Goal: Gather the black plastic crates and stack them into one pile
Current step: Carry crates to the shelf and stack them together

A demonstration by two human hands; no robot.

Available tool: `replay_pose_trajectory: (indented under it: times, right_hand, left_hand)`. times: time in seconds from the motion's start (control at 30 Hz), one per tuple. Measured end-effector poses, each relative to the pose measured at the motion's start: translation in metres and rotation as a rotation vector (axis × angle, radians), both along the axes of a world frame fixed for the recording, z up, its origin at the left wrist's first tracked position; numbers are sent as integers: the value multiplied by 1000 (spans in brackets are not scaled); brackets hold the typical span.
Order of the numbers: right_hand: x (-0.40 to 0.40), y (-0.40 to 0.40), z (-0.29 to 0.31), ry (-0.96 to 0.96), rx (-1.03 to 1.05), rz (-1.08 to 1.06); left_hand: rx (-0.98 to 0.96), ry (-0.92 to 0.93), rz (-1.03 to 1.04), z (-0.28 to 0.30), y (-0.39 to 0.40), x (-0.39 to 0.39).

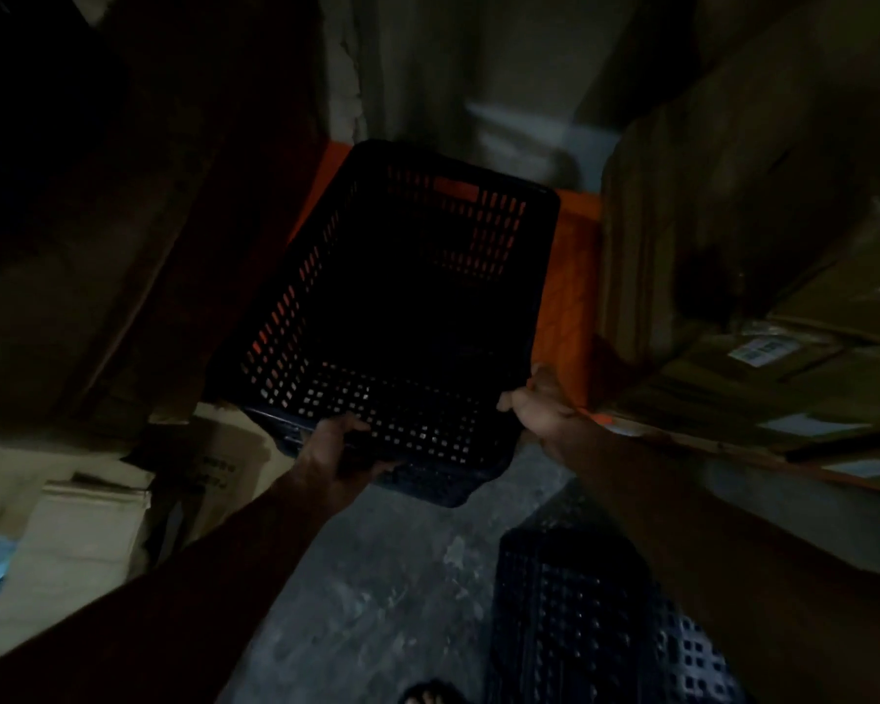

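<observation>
Head view, downward, close, perhaps tilted.

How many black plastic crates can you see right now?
2: one crate held up in both hands, and one on the floor at lower right, partly behind the right arm. Others may be hidden in the dark.

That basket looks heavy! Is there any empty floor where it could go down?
Yes: bare grey floor lies under the held crate, between the flattened cardboard on the left and another black crate on the right. Farther right, stacked boxes crowd in; behind, an orange crate fills the gap.
</observation>
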State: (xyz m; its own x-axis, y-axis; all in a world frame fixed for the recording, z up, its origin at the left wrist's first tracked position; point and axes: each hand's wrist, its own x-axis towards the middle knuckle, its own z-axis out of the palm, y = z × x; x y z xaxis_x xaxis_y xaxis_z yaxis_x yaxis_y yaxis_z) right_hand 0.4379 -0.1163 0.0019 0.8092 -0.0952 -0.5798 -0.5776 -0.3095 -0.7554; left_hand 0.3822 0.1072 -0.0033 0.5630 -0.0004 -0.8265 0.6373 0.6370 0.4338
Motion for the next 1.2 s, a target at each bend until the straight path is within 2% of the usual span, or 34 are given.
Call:
replay_pose_trajectory:
  times: [0.2,0.3,0.63,0.97,1.03,1.2]
  right_hand:
    - [-52,17,81,-27,106,50]
    - [-93,25,135,-66,57,93]
    - [-225,38,313,-183,-20,113]
    - [-366,21,428,-109,12,76]
    - [-386,3,450,-80,51,7]
    - [-412,-62,493,-171,103,-371]
  left_hand:
    - [15,6,-39,76,24,-47]
    - [34,-6,-18,125,31,-84]
    - [112,-208,4,308,44,-206]
    - [249,-260,-68,438,53,-320]
    - [309,-241,-97,458,53,-339]
    - [404,-272,-339,497,48,-372]
